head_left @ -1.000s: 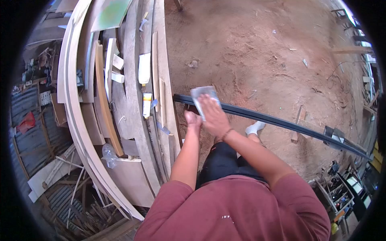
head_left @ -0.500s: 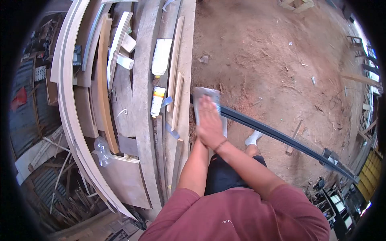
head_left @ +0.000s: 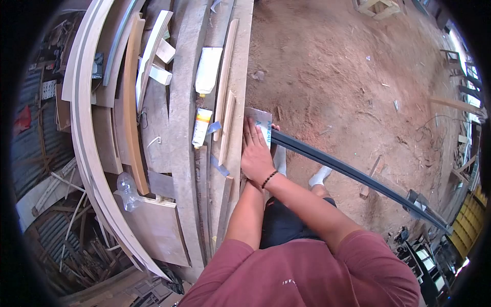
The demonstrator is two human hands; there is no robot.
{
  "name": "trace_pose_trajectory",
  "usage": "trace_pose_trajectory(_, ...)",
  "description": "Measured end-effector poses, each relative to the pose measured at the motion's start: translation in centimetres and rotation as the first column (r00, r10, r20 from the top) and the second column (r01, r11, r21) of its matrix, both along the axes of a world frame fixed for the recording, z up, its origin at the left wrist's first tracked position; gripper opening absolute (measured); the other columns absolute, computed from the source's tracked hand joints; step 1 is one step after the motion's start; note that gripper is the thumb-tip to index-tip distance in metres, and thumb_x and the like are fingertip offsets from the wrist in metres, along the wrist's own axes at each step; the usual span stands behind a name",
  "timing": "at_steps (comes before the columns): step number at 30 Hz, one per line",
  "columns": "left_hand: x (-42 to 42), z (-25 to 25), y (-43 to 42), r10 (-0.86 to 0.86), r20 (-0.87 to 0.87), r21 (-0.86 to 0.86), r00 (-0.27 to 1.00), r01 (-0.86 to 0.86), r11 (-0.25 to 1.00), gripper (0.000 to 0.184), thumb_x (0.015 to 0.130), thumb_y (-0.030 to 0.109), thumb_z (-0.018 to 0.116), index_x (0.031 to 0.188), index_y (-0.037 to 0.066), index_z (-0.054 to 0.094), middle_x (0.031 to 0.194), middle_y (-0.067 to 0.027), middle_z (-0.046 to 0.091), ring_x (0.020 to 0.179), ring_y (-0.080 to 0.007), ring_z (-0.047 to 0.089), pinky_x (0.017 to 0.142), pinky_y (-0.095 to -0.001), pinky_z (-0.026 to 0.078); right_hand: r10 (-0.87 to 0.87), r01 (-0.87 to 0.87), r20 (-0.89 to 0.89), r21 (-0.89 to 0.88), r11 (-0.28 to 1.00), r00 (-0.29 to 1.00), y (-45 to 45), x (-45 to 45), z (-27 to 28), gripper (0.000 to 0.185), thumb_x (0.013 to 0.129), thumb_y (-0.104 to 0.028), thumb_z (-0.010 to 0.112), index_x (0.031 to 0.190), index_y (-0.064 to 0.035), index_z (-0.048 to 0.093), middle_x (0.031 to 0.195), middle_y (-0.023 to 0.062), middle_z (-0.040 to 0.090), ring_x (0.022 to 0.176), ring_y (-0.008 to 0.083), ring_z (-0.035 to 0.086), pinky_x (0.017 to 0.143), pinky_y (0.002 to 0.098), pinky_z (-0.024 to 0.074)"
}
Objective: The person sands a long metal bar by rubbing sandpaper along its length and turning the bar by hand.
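My right hand, with a beaded bracelet at the wrist, lies flat with fingers stretched out on a sheet of sandpaper. The sheet is greyish with teal printing on its upper face. From under it a long, dark grooved bar runs down to the right. My left forearm passes beneath my right wrist. Only the fingertips of my left hand show, curled round the bar's near end at the sheet's right edge; the rest of that hand is hidden.
To the left is a wooden bench with wood strips, a white bottle, a glue tube and a clear plastic bottle. The bar's far part rests near a support. Wood scraps lie on the dirt floor.
My right hand has slid back toward my body and slightly left on the sandpaper, uncovering its printing. Fingertips of my left hand now show beside the sheet.
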State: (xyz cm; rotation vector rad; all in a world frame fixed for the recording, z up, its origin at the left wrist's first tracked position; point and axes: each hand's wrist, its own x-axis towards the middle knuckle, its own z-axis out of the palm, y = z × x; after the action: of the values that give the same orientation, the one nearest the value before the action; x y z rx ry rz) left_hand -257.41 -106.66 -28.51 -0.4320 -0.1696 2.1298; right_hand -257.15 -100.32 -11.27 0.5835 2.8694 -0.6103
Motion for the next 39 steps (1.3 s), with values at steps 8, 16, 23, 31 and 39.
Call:
trace_pose_trajectory(8,-1.6,4.0,2.3,0.001,0.004,0.081,1.0,-0.001,0.997,0.074,0.107,0.057,0.051,0.153,0.0,0.055,0.151,-0.0199,0.064,0.14,-0.0375,0.06,0.126,-0.0504,0.039,-0.098,0.095,-0.053,-0.057,0.994,0.994,2.6,8.7,0.0,0.079,0.098,-0.012,0.047,0.172,0.0001,0.024,0.182,0.0157,0.021,0.169,0.0295,0.018,0.136,0.0452,0.0139)
trace_pose_trajectory(16,-1.5,-0.4,-0.6,-0.081,0.018,-0.418,0.997,0.081,0.905,0.076,0.103,0.061,0.058,0.148,-0.001,0.057,0.145,-0.0196,0.062,0.136,-0.0349,0.058,0.125,-0.0489,0.039,-0.156,0.125,-0.262,-0.132,0.983,0.952,1.9,4.1,-0.8,0.069,0.099,-0.012,0.047,0.165,0.0046,0.037,0.173,0.0225,0.037,0.164,0.0333,0.029,0.135,0.0481,0.0213)
trace_pose_trajectory(23,-1.9,7.2,4.2,-0.001,-0.079,-0.127,0.997,-0.009,0.992,0.071,0.095,0.053,0.069,0.138,-0.002,0.06,0.124,-0.0169,0.065,0.126,-0.0342,0.058,0.128,-0.0532,0.034,-0.356,0.352,-0.146,-0.055,0.934,0.923,5.6,18.0,0.3,0.074,0.096,-0.004,0.047,0.169,0.0031,0.031,0.177,0.0205,0.029,0.167,0.0298,0.026,0.135,0.0479,0.02)
trace_pose_trajectory(31,-5.1,3.8,0.3,-0.147,0.015,-0.43,0.989,0.14,0.892,0.085,0.098,0.061,0.058,0.153,-0.005,0.053,0.162,-0.0232,0.053,0.157,-0.0398,0.041,0.135,-0.0566,0.023,-0.242,0.202,-0.254,-0.174,0.964,0.936,2.9,11.1,-0.7,0.072,0.101,-0.006,0.037,0.172,-0.0011,0.026,0.18,0.014,0.026,0.167,0.0232,0.024,0.138,0.041,0.0148)
trace_pose_trajectory(39,-4.0,7.6,2.3,-0.227,-0.278,-0.645,0.933,-0.007,0.764,0.079,0.102,0.058,0.055,0.148,-0.006,0.056,0.155,-0.0264,0.058,0.148,-0.045,0.05,0.129,-0.0578,0.034,-0.644,0.64,0.001,0.101,0.761,0.765,7.0,32.5,0.4,0.076,0.1,-0.008,0.045,0.172,0.0007,0.024,0.181,0.018,0.022,0.169,0.0324,0.016,0.136,0.0495,0.0141)
